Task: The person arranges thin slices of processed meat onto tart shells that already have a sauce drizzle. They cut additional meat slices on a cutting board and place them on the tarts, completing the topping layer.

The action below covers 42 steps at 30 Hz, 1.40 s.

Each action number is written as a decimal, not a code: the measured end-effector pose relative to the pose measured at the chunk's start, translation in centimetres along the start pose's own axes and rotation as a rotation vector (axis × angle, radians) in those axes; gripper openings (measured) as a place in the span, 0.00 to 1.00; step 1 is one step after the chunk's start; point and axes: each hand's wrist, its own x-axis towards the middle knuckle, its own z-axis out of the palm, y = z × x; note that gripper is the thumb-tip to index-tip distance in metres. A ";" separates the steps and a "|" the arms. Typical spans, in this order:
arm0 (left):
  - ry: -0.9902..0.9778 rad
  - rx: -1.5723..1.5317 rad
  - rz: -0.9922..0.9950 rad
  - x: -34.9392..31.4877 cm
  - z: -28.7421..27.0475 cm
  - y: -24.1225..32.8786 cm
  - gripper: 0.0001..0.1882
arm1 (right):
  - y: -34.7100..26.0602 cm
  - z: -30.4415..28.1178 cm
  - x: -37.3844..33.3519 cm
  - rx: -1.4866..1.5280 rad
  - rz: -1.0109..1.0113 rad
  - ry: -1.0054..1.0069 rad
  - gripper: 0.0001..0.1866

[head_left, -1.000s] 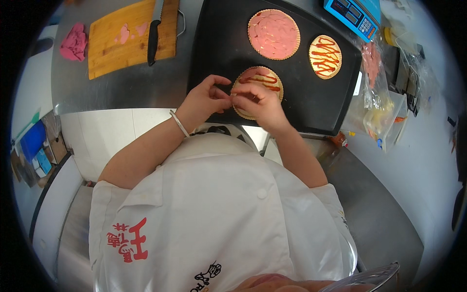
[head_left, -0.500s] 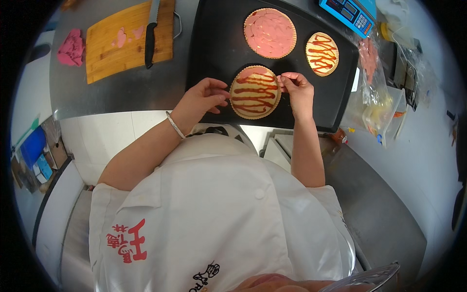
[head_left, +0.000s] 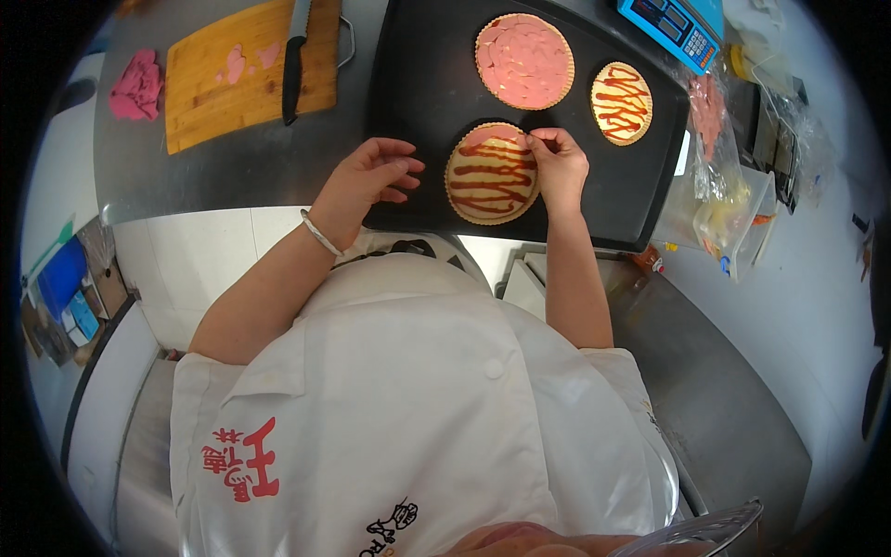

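Note:
A round pizza base [head_left: 492, 186] with a fluted rim lies at the front of the black baking tray [head_left: 418, 84]. Red-brown sauce zigzags across it, and pink slices line its far edge. My right hand [head_left: 561, 172] is at its upper right rim, thumb and finger pinched together beside the pink slices; what is between them is hidden. My left hand [head_left: 367, 186], a bangle on its wrist, hovers left of the base without touching it, fingers loosely bent and apart. Behind lies a base covered in pink slices [head_left: 525, 61]; to the right sits a smaller sauced base [head_left: 622, 104].
On the metal table [head_left: 241, 162] at left is a wooden cutting board [head_left: 204, 84] with pink scraps and a black-handled knife [head_left: 292, 79]. Left of it lies a crumpled pink cloth [head_left: 137, 85]. A blue scale [head_left: 682, 32] and plastic bags [head_left: 719, 176] are at right.
My left hand has drawn back leftward, away from the pizza base. My right hand has shifted inward and away from me, to the upper right rim. The whole view has shifted slightly.

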 end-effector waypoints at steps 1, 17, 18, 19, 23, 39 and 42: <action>0.007 -0.006 0.002 0.0 -0.2 0.0 0.14 | -0.4 0.0 -0.2 -0.017 0.002 0.007 0.03; 0.134 -0.043 0.192 0.0 -5.4 -0.7 0.14 | 2.9 -0.1 0.1 -0.386 -0.564 0.321 0.07; 0.193 0.042 0.307 0.5 -7.2 0.0 0.14 | 2.9 0.0 0.1 -0.288 -0.515 0.317 0.07; 0.364 0.314 0.488 1.3 -9.0 0.3 0.15 | 2.3 -0.1 -0.5 -0.280 -0.538 0.337 0.07; 0.802 0.883 0.697 4.9 -20.0 2.2 0.26 | -1.0 0.8 -2.6 -0.193 -0.533 0.284 0.08; 0.666 1.248 0.781 12.3 -19.4 7.4 0.11 | -3.3 5.7 -7.0 -0.151 -0.684 0.033 0.11; 0.603 1.274 0.779 13.6 -19.4 6.9 0.08 | -3.8 6.0 -7.8 -0.160 -0.656 0.007 0.12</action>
